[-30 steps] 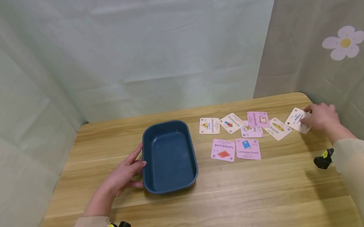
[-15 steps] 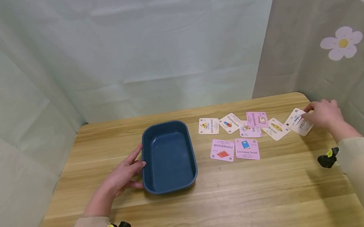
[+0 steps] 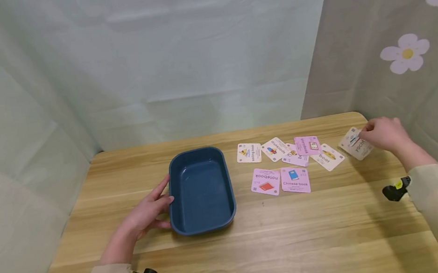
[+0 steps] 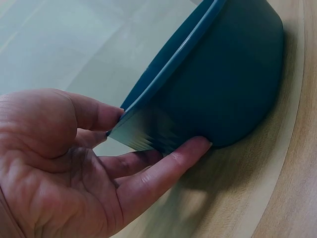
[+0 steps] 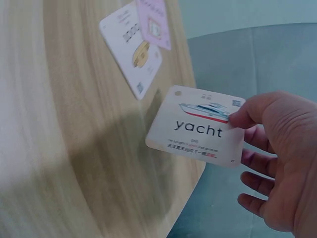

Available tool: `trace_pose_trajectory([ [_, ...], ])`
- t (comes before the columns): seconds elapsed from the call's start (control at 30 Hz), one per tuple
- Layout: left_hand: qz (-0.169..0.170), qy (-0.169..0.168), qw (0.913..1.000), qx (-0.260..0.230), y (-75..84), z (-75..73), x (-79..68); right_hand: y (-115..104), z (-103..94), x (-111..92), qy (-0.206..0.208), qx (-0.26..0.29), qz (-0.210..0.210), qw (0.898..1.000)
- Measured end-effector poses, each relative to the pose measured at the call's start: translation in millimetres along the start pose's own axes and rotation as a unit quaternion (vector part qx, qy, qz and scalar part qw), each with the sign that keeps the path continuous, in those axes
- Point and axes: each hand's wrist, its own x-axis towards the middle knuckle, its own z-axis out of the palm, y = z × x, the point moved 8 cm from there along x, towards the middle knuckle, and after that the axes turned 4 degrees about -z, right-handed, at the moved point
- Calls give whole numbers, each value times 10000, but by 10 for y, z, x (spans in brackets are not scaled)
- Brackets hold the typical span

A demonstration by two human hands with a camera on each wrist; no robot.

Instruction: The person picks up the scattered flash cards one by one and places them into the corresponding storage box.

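My right hand (image 3: 384, 134) pinches the yacht flashcard (image 5: 195, 126) at one edge, thumb on the printed face and fingers behind. The card is raised, and a shadow falls on the wood below it. To its left lies the boat card (image 3: 328, 157). At the other side, my left hand (image 3: 149, 210) rests its spread fingers against the outer left wall of a dark blue tray (image 3: 231, 186). In the left wrist view, fingertips touch the tray's rim and its side low down near the table.
Several cards lie right of the tray: sailing boat (image 3: 249, 153), spaceship (image 3: 275, 149), storybook (image 3: 307, 145) overlapping a partly covered card (image 3: 296, 159), notebook (image 3: 266, 182) and Chinese book (image 3: 295, 180). Fabric walls (image 3: 199, 64) enclose the wooden table (image 3: 294, 243).
My right hand has pinched the yacht card and raised it off the table, moving slightly left in view. The left hand stays at the tray, and the head view has shifted a little.
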Motion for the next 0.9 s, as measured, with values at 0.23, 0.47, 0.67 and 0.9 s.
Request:
trace_pose_trajectory([
  [0.23,39,36,10000,70,-10,-6,-1,-146,-89,-42,431,504,132,9977],
  [0.47,116,54,9999,92,0,-5,12,-393,-20,-78,466,1559,425,9858],
  [0.67,112,99,9998,112,9,-12,6,-661,135,-63,231,2304,401,9720],
  [0.9,84,149,9998,92,10,-3,4,-1049,281,-81,-5,2555,198,9666],
])
